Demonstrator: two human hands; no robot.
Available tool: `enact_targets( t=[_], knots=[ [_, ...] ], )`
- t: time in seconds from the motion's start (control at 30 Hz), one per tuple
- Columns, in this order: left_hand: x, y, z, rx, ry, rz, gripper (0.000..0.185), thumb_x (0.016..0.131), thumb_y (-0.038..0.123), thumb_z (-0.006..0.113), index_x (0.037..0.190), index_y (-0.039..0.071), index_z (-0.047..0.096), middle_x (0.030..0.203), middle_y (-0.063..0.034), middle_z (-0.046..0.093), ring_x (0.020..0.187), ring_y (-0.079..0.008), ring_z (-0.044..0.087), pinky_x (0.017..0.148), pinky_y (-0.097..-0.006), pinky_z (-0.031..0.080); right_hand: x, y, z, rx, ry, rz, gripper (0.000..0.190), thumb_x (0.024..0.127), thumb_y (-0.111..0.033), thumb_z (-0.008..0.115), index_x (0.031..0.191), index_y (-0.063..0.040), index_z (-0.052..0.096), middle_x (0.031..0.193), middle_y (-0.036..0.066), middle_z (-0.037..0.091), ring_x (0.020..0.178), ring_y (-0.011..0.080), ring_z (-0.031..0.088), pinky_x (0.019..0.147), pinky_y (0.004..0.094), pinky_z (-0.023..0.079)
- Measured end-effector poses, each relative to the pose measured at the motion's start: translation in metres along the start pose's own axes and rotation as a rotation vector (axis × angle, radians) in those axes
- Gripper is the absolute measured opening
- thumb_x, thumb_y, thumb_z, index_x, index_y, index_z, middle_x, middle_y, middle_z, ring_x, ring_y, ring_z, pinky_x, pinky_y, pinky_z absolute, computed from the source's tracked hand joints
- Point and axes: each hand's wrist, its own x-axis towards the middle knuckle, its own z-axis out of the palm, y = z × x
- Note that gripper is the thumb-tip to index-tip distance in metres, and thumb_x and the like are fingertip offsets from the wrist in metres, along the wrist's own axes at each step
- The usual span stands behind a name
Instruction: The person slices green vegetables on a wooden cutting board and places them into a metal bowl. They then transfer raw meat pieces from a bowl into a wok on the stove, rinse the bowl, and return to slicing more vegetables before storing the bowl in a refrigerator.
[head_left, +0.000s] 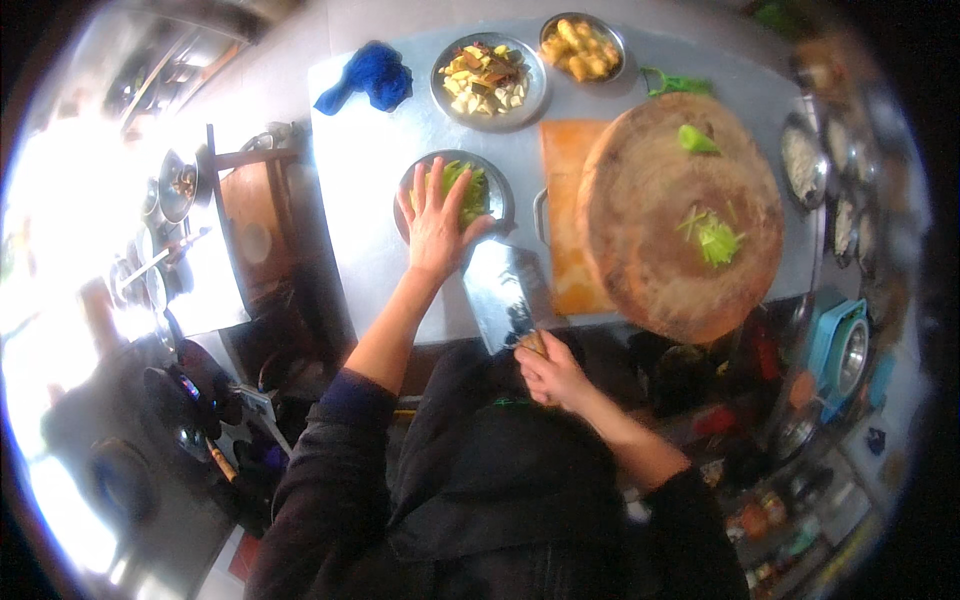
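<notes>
With fingers spread, my left hand (437, 225) lies over sliced green vegetable (474, 191) in a round metal plate (501, 202), hiding part of it. My right hand (553, 371) grips the wooden handle of a cleaver (499, 292). Its broad blade points away from me, the tip close to the left thumb. To the right stands a thick round wooden chopping block (660, 202). A small heap of green shreds (718, 241) sits on the block, and a larger green piece (697, 139) lies near its far edge.
Behind the plate are a dish of cut spices and garlic (487, 79), a bowl of yellowish chunks (581, 51) and a blue bag (373, 77). An orange board (570, 281) lies partly under the block. A blue kitchen scale (844, 360) stands at right.
</notes>
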Motion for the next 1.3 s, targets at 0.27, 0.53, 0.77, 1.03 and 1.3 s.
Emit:
enact_targets(
  t=[0.27, 0.53, 0.77, 1.03, 1.3],
  knots=[
    [0.041, 0.008, -0.012, 0.029, -0.032, 0.104, 0.081, 0.093, 0.060, 0.067, 0.159, 0.020, 0.043, 0.170, -0.0154, 0.028, 0.160, -0.0419, 0.013, 0.128, -0.0633, 0.008, -0.052, 0.006, -0.036, -0.030, 0.170, -0.260, 0.019, 0.103, -0.015, 0.064, 0.116, -0.011, 0.052, 0.066, -0.005, 0.049, 0.042, 0.0061, 0.044, 0.035, 0.0247, 0.037],
    [0.055, 0.035, -0.028, 0.231, -0.340, 0.122, 0.086, 0.084, 0.052, 0.079, 0.154, 0.015, 0.047, 0.166, -0.0089, 0.038, 0.161, -0.0335, 0.016, 0.130, -0.0615, 0.004, -0.065, 0.002, -0.058, 0.035, 0.174, -0.330, 0.018, 0.102, -0.012, 0.063, 0.116, -0.010, 0.053, 0.066, -0.004, 0.050, 0.042, 0.0063, 0.044, 0.035, 0.0251, 0.038],
    [0.105, 0.026, 0.003, 0.368, -0.395, 0.098, 0.021, 0.091, 0.023, 0.070, 0.108, 0.011, 0.075, 0.114, -0.0108, 0.073, 0.121, -0.0289, 0.061, 0.116, -0.0481, 0.036, -0.100, 0.011, -0.082, 0.011, 0.200, -0.353, 0.023, 0.105, -0.006, 0.056, 0.126, -0.010, 0.047, 0.064, -0.004, 0.043, 0.042, 0.0063, 0.038, 0.038, 0.0257, 0.035],
    [0.125, 0.003, 0.032, 0.096, -0.288, 0.004, 0.014, 0.088, 0.019, 0.066, 0.090, 0.007, 0.073, 0.092, -0.0139, 0.072, 0.099, -0.0329, 0.066, 0.092, -0.0475, 0.049, -0.156, 0.002, -0.146, 0.122, 0.411, -0.603, 0.013, 0.105, -0.017, 0.057, 0.113, -0.010, 0.050, 0.067, -0.003, 0.047, 0.047, 0.0066, 0.044, 0.041, 0.0248, 0.041],
    [0.080, 0.198, 0.020, -0.451, 0.048, 0.344, 0.026, 0.084, 0.009, 0.076, 0.109, 0.003, 0.068, 0.116, -0.0174, 0.067, 0.113, -0.0383, 0.062, 0.100, -0.0467, 0.051, -0.179, -0.060, -0.262, 0.225, 0.680, -0.664, 0.019, 0.108, -0.028, 0.058, 0.120, -0.015, 0.056, 0.068, -0.007, 0.045, 0.047, 0.0039, 0.039, 0.039, 0.0228, 0.033]
  ],
)
